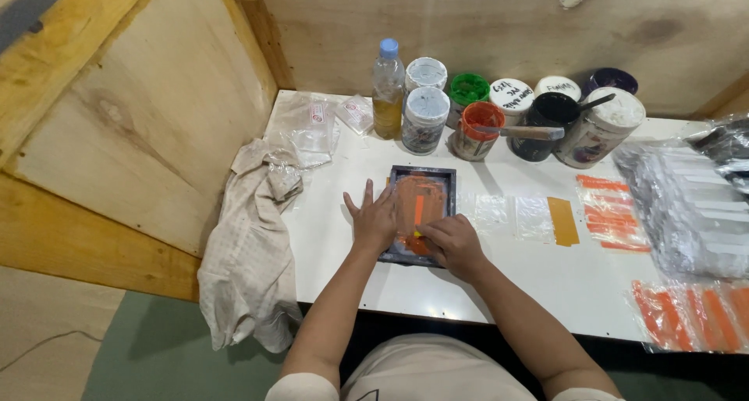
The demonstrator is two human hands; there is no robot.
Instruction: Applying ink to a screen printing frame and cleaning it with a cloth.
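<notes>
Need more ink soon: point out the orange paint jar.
The orange jar stands in the jar row at the table's back, between a white-lidded jar and the black jar.

We sit at a white surface [546, 276] set into a corner of bare plywood. A plywood wall [484, 26] runs behind it, pale and stained, with a chipped patch near its top. On the left, a tilted plywood panel [148, 112] framed in yellow-varnished timber [86, 245] closes us in. Below lies a dull green floor [156, 354], and beside it what may be a tan mat. Light falls evenly, glinting off the front edge.
</notes>
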